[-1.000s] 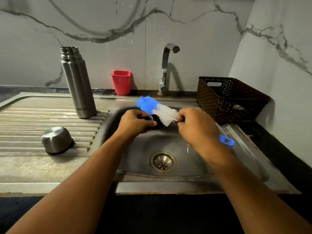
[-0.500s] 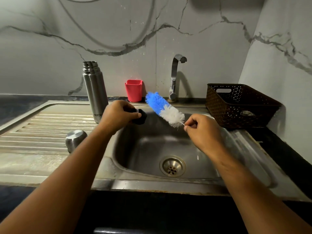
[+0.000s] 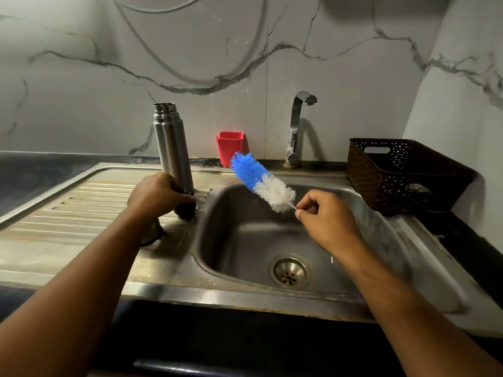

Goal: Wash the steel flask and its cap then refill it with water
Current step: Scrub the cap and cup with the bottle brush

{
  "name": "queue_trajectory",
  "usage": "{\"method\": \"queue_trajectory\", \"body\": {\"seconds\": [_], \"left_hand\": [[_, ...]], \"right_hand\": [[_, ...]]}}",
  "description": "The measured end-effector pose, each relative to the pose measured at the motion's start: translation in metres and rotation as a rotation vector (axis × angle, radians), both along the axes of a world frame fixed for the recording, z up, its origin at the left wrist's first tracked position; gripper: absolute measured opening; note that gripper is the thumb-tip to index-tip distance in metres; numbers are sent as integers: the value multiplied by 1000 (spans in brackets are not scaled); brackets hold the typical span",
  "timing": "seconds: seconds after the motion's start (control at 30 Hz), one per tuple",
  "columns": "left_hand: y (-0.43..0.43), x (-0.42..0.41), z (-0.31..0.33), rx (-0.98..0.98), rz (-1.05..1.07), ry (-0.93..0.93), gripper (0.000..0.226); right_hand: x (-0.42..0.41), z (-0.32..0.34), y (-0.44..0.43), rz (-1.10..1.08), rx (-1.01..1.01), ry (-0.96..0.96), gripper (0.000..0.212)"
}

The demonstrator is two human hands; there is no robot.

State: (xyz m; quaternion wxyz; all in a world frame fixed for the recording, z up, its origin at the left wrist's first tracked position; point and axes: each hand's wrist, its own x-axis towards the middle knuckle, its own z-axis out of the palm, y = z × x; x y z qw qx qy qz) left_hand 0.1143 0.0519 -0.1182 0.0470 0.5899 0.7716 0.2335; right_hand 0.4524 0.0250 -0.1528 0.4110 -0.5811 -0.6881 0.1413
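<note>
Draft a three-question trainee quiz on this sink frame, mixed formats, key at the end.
1. True or false: the steel flask lies on its side.
2. Multiple choice: the right hand pinches the stem of A) the bottle brush, B) a spoon, C) a toothbrush.
3. Fill in: the left hand grips a small ____ stopper beside the flask's base.

Key:
1. False. The steel flask stands upright on the drainboard, mouth open.
2. A
3. black
</note>
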Motion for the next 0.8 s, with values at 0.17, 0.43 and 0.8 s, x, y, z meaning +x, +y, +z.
{"method": "queue_trajectory", "body": {"seconds": [0.17, 0.43, 0.8], "left_hand": [[1, 0, 1, -30, 60, 148, 42], [-1, -4, 0, -46, 116, 193, 73], [-48, -25, 12, -290, 114, -18, 71]], "right_hand": [[3, -1, 1, -4, -10, 2, 14], [2, 0, 1, 10, -17, -25, 13], [2, 0, -1, 23, -36, -16, 14]]}}
